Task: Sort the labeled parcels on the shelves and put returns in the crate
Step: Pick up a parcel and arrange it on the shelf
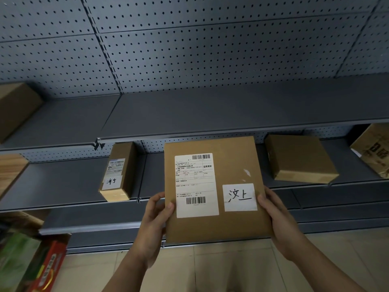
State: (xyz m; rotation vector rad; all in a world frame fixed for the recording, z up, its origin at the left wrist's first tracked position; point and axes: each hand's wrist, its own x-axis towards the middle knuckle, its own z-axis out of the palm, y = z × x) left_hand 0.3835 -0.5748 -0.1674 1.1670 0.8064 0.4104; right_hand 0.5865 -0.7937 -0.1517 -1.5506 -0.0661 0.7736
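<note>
I hold a flat brown cardboard parcel [233, 163] upright in front of the shelves, its face toward me. It carries a white shipping label with barcodes and a white handwritten sticker at the lower right. My left hand [154, 220] grips its lower left edge, thumb on the front. My right hand [275, 216] grips the lower right edge beside the sticker. On the middle shelf [69, 182] stands a narrow brown box [121, 171] with a label and a handwritten sticker, left of my parcel. A plain brown box [299, 159] lies on the shelf to the right.
A printed brown parcel [372, 152] sits at the far right of the middle shelf. Another brown box [16, 108] rests on the upper shelf [210, 110] at far left. A wooden-patterned board [10, 171] is at the left edge. Colourful cartons [31, 264] stand at the bottom left on the tiled floor.
</note>
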